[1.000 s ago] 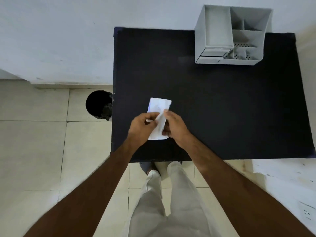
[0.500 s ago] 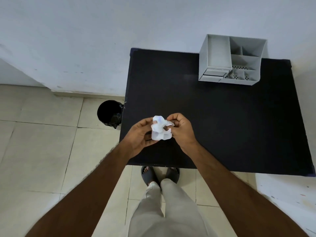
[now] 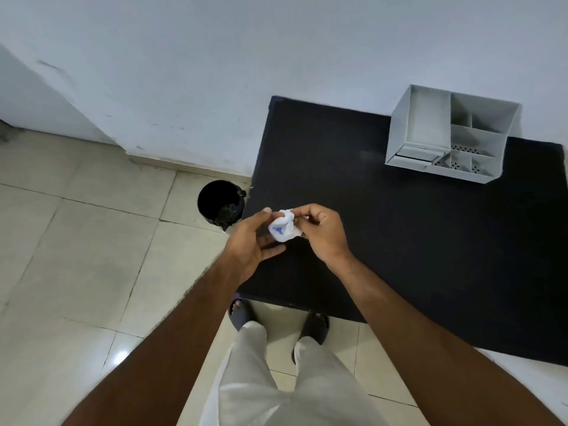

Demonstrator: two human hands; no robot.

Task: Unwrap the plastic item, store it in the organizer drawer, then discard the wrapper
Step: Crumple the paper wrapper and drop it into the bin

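Now the wrapper (image 3: 284,229) is a tighter white ball with a blue mark showing, where a second ago it was a flat sheet held over the table and half a second ago a loose crumple. It sits at the centre of the frame, pinched between both hands above the left edge of the table. The left hand (image 3: 252,241) cups it from the left with thumb up and fingers spread loosely below; the right hand (image 3: 322,231) closes its fingertips on the ball's upper right side. The view has also swung left and down since the earlier frames, so the table has slid toward the right of the frame and more floor shows.

The table (image 3: 399,241) has a flat black top and fills the centre right. On its far right corner, in the upper right of the frame, stands the grey organizer (image 3: 445,139) with open compartments and its small drawer (image 3: 413,155) low on the front left; whether the plastic item lies inside cannot be told. A black bin (image 3: 218,202) stands on the floor just beside the table's left edge, left of the hands. Pale floor tiles (image 3: 76,256) fill the lower left, and a white wall (image 3: 184,56) runs across the top. The person's light trousers and dark sandals show at the bottom centre.
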